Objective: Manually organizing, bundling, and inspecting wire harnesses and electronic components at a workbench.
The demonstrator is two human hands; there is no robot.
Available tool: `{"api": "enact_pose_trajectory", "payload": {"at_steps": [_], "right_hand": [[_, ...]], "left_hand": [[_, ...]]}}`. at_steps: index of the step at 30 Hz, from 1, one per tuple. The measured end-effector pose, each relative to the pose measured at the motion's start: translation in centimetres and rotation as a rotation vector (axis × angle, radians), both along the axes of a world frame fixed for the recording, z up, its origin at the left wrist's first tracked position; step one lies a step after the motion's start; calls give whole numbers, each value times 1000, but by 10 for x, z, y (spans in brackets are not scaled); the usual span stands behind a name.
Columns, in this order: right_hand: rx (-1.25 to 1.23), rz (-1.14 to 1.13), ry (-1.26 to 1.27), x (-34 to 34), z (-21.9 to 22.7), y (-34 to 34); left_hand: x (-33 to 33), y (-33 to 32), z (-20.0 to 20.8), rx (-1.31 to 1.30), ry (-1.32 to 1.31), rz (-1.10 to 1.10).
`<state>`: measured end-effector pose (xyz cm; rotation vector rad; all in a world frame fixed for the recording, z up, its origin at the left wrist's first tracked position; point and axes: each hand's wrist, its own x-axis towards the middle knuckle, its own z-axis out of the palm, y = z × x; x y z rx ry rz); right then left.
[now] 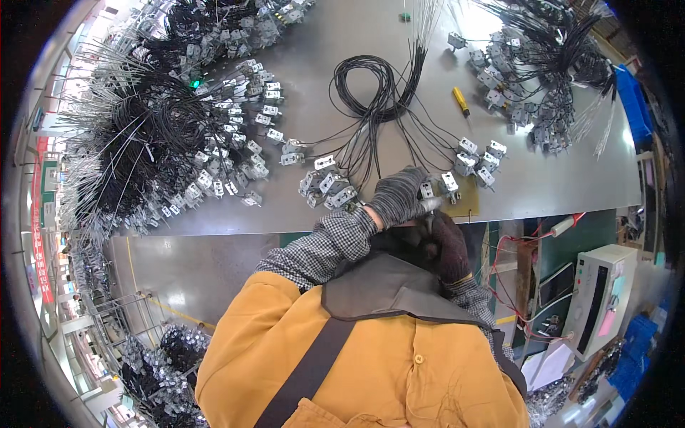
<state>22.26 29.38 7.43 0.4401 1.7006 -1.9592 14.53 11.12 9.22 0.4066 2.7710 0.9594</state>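
My left hand (399, 196), in a grey striped glove, is closed at the table's front edge, its fingertips pointing right. Right beside those fingers is a small metal fitting (427, 190) on a black wire; another fitting (449, 183) lies just to the right. In a dark maroon glove, my right hand (449, 250) is curled just below the edge, close to the left fingertips. What sits between the fingers is mostly hidden. A looped bundle of black wires (371, 114) lies ahead, its fittings fanned into a left cluster (328, 187) and a right cluster (479, 162).
A large heap of wired fittings (135, 135) covers the table's left, with another pile (542, 78) at the far right. A slim yellow tool (461, 101) lies near that pile. Below the right edge stand a pale box-shaped device (603, 299) and red cables (499, 267).
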Motion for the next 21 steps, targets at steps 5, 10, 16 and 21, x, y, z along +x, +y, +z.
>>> {"api": "enact_pose_trajectory", "payload": {"at_steps": [5,10,16,21], "right_hand": [[599,58,739,-1,-21,-2],[-6,142,235,1,-19,12],[614,225,739,-10,4,10],[285,140,658,-2,7,10]], "left_hand": [[1,3,1,-34,-45,6],[-3,4,6,74,-84,25],[-11,10,22,51,-148,29],[-14,13,-24,468,-243,134]]}}
